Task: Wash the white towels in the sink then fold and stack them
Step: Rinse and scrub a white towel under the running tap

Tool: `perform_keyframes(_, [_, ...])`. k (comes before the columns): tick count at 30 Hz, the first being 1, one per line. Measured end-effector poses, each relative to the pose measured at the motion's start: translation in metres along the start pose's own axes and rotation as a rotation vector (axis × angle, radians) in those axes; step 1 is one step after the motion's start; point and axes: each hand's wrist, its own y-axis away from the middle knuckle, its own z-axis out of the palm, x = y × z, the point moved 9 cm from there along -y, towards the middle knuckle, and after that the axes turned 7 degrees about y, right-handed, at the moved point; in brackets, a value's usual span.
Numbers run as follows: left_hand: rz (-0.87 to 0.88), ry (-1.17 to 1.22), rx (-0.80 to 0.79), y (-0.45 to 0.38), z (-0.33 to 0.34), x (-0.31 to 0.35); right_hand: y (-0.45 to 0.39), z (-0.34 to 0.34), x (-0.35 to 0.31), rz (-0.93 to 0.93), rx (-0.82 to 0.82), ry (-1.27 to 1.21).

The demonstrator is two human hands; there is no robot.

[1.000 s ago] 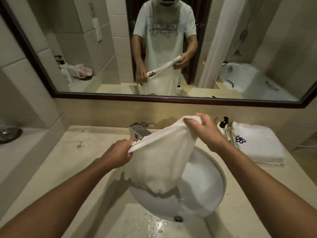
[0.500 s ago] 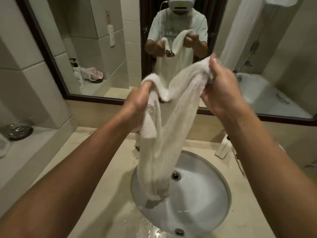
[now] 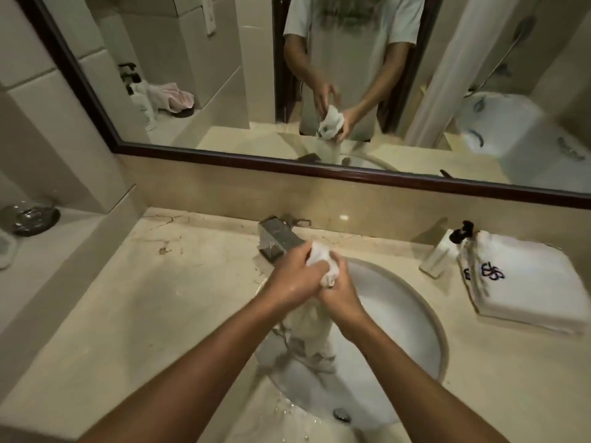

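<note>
A wet white towel is bunched into a rope over the round white sink. My left hand and my right hand sit close together, both gripping its top end just in front of the chrome tap. The towel's lower part hangs down between my forearms into the basin. A stack of folded white towels with a dark blue emblem lies on the counter to the right of the sink.
A white pump bottle stands between the sink and the folded stack. The beige marble counter stretches left to a raised ledge holding a metal dish. A dark-framed mirror covers the wall behind.
My hands have come down from mirror height to just above the sink and moved together. The towel, held spread a second ago, is now gathered into a tight bunch.
</note>
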Motion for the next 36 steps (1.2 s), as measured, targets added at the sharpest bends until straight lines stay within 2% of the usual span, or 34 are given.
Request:
perform_keyframes(4, [-0.198, 0.065, 0.099, -0.018, 0.004, -0.095, -0.028, 0.011, 0.076, 0.201, 0.017, -0.059])
perform_keyframes(9, [-0.316, 0.118, 0.329, -0.066, -0.003, -0.157, -0.086, 0.033, 0.109, 0.307, -0.101, -0.042])
perform_keyframes(14, [-0.423, 0.096, 0.31, -0.115, 0.0, -0.194, -0.121, 0.054, 0.119, 0.336, -0.157, -0.241])
perform_keyframes(16, [-0.396, 0.112, 0.311, -0.123, 0.005, -0.198, -0.128, 0.06, 0.123, 0.281, -0.153, -0.272])
perform_keyframes(20, [-0.105, 0.17, 0.38, -0.123, 0.007, -0.164, -0.149, 0.038, 0.112, 0.123, 0.021, 0.09])
perform_keyframes(22, [-0.118, 0.3, 0.387, -0.121, 0.007, -0.174, -0.161, 0.043, 0.108, 0.095, -0.001, 0.336])
perform_keyframes(24, [-0.241, 0.403, 0.451, -0.117, 0.001, -0.195, -0.162, 0.052, 0.103, 0.097, -0.035, 0.416])
perform_keyframes(26, [-0.331, 0.388, 0.499, -0.117, -0.006, -0.208, -0.16, 0.061, 0.093, 0.025, -0.04, 0.31])
perform_keyframes(28, [-0.342, 0.258, 0.493, -0.116, -0.012, -0.205, -0.159, 0.066, 0.091, 0.025, -0.063, 0.114])
perform_keyframes(30, [-0.288, 0.201, 0.483, -0.11, -0.01, -0.192, -0.16, 0.063, 0.093, 0.093, -0.053, -0.056])
perform_keyframes(33, [-0.118, 0.112, 0.529, -0.104, -0.007, -0.171, -0.167, 0.053, 0.097, 0.154, 0.06, -0.137])
perform_keyframes(34, [-0.104, 0.093, 0.553, -0.105, -0.005, -0.17, -0.166, 0.052, 0.095, 0.144, 0.065, -0.128])
perform_keyframes(36, [-0.184, 0.161, 0.566, -0.108, 0.001, -0.177, -0.159, 0.052, 0.097, 0.126, 0.062, -0.185])
